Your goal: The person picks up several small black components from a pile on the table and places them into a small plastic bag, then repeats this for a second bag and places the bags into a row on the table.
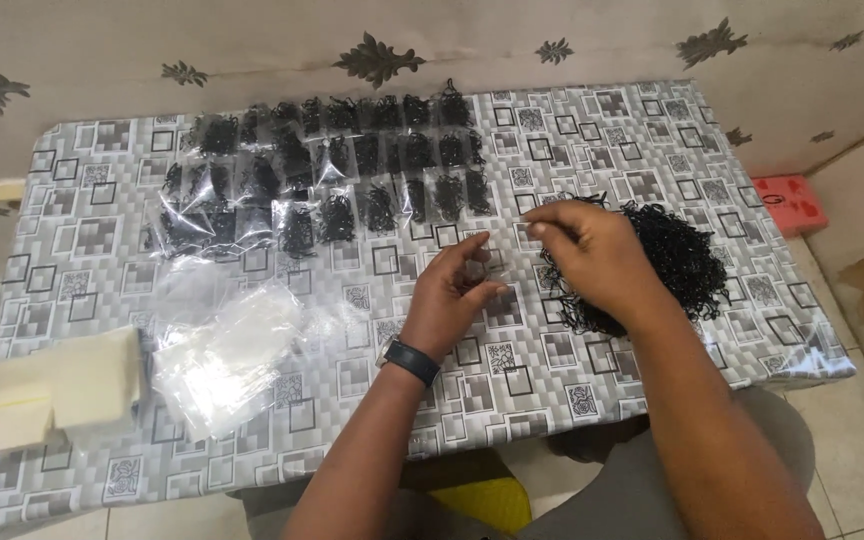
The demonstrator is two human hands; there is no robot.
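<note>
My left hand (452, 292) hovers over the middle of the table with fingers curled, pinching what seems to be a small clear plastic bag that is hard to make out. My right hand (592, 255) is just to its right, fingertips pinched together near the left hand, resting over the edge of a loose heap of small black elastic bands (677, 260). I cannot tell whether a band is between the right fingers. A dark watch sits on my left wrist.
Rows of filled clear bags of black bands (322, 170) lie at the far left-centre. A pile of empty clear bags (227, 350) and a stack of pale cards (52, 385) sit near left. The table (572, 390) has a grey patterned cover; a red object (790, 200) lies on the floor at right.
</note>
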